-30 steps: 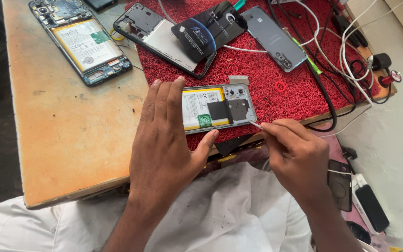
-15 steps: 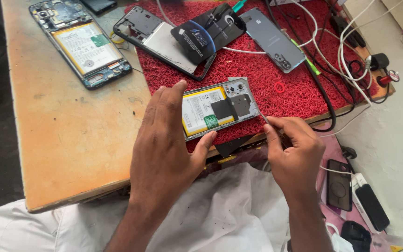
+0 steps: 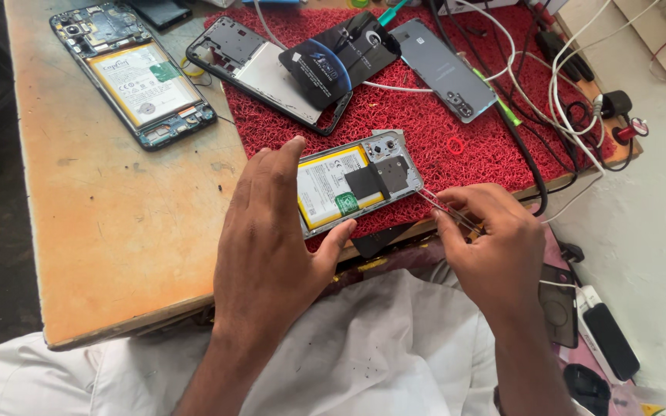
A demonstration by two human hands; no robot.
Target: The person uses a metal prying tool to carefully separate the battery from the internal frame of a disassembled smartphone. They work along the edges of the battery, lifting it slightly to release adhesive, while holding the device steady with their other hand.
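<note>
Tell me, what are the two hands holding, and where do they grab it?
The left hand grips the opened phone by its left end. The right hand pinches thin tweezers near their back end.

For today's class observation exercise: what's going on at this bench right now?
A person is working on an opened phone with its yellow-labelled battery exposed, lying on a red textured mat. The left hand steadies the phone by its edge, while the right hand holds thin metal tweezers at its lower corner. Another opened phone lies apart on the worn wooden table.
</note>
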